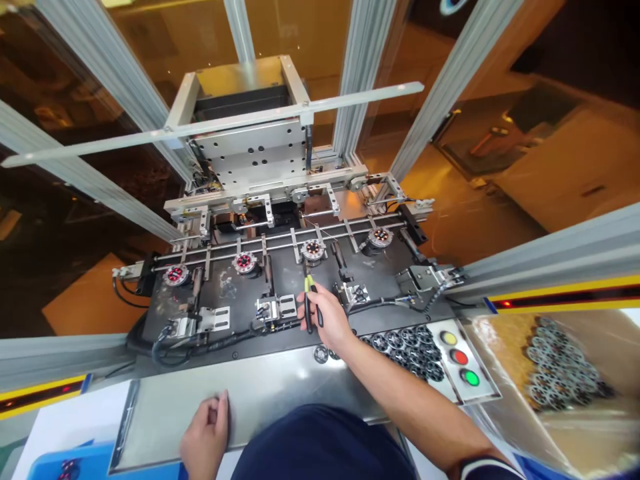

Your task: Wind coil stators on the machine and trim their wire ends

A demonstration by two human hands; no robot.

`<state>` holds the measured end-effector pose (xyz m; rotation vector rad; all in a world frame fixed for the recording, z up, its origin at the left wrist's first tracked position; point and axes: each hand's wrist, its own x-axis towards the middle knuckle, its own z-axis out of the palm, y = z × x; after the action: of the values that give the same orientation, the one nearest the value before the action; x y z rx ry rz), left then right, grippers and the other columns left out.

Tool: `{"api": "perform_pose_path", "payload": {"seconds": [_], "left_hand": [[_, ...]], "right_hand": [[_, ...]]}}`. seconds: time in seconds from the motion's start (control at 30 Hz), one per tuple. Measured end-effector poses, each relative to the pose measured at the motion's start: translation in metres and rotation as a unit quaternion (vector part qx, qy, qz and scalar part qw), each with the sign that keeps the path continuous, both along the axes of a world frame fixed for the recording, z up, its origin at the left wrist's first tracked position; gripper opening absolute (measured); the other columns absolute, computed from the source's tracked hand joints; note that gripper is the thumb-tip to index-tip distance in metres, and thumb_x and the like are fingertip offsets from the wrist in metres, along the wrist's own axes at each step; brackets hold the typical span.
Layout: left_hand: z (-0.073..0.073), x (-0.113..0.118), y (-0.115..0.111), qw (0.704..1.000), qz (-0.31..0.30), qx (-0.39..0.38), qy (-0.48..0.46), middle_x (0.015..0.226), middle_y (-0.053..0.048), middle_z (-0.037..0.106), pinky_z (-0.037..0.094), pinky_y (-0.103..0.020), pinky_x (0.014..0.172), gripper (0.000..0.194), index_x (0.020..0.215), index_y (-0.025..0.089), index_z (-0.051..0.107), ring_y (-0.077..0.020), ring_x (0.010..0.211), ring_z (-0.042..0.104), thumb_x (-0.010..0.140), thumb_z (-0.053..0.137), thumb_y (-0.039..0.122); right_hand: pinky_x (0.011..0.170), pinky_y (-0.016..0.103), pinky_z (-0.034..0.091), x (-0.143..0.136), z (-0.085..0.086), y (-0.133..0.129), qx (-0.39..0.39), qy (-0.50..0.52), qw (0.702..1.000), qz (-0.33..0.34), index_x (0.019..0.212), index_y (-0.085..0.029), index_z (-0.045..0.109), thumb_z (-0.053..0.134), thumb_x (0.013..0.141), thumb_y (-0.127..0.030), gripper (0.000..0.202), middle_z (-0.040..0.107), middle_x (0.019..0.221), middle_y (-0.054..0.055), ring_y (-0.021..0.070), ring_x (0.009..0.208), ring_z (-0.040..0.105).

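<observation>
In the head view my right hand [323,312] is closed around a pair of pliers [313,305] with black and yellow-green handles. The pliers' tip points away from me at a round part [313,250] seated in a fixture; whether it touches the part I cannot tell. Similar round parts with red pieces sit in the fixtures to the left, a red-dotted one [245,263] and another [176,275]. One more round part [381,237] is in the fixture at the right. My left hand [206,430] rests on the metal tray [260,393], fingers curled together, with nothing visible in them.
Black round parts [405,350] lie grouped on the tray's right, beside yellow, red and green buttons [460,358]. More parts [563,363] lie in a plastic-lined box at right. A blue bin [100,463] stands lower left. Clamps [276,308], cables and a rail [280,235] cross the station.
</observation>
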<state>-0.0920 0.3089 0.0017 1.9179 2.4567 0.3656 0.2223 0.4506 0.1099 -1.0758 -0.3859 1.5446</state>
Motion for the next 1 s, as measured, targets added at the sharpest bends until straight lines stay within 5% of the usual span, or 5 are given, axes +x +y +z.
{"api": "perform_pose_path", "payload": {"seconds": [0.63, 0.77, 0.93, 1.0], "left_hand": [[-0.006, -0.004, -0.004, 1.000, -0.007, -0.007, 0.004, 0.053, 0.001, 0.054, 0.033, -0.024, 0.054, 0.040, 0.069, 0.022, 0.060, -0.0151, 0.050, 0.052, 0.091, 0.051, 0.055], [-0.005, -0.004, -0.004, 1.000, -0.013, 0.000, 0.001, 0.052, 0.002, 0.052, 0.033, -0.025, 0.053, 0.041, 0.068, 0.022, 0.059, -0.0150, 0.049, 0.051, 0.092, 0.049, 0.054], [-0.005, -0.004, -0.004, 1.000, -0.025, 0.001, 0.007, 0.051, 0.003, 0.052, 0.034, -0.024, 0.052, 0.041, 0.067, 0.022, 0.059, -0.0137, 0.048, 0.052, 0.092, 0.050, 0.053], [-0.005, -0.004, -0.004, 1.000, -0.028, 0.004, 0.012, 0.051, 0.003, 0.052, 0.034, -0.023, 0.052, 0.042, 0.066, 0.022, 0.060, -0.0133, 0.048, 0.052, 0.092, 0.050, 0.054]], "right_hand": [[0.037, 0.020, 0.045, 0.002, -0.007, 0.010, -0.001, 0.040, 0.999, -0.028, 0.087, -0.020, 0.056, 0.063, 0.073, -0.033, 0.020, 0.060, 0.080, -0.003, 0.0102, 0.052, 0.058], [0.032, 0.019, 0.037, 0.000, 0.018, -0.011, 0.017, 0.058, 0.998, 0.024, 0.090, -0.020, 0.061, 0.067, 0.074, -0.033, 0.022, 0.057, 0.079, -0.003, 0.0080, 0.045, 0.053], [0.042, 0.022, 0.035, 0.039, 0.073, -0.082, 0.100, 0.064, 0.944, 0.307, 0.118, -0.021, 0.065, 0.073, 0.078, -0.037, 0.043, 0.064, 0.090, 0.005, 0.0062, 0.046, 0.049], [0.046, 0.024, 0.037, 0.068, 0.081, -0.097, 0.111, 0.022, 0.960, 0.257, 0.129, -0.024, 0.061, 0.073, 0.079, -0.040, 0.054, 0.065, 0.091, 0.006, 0.0078, 0.050, 0.050]]}}
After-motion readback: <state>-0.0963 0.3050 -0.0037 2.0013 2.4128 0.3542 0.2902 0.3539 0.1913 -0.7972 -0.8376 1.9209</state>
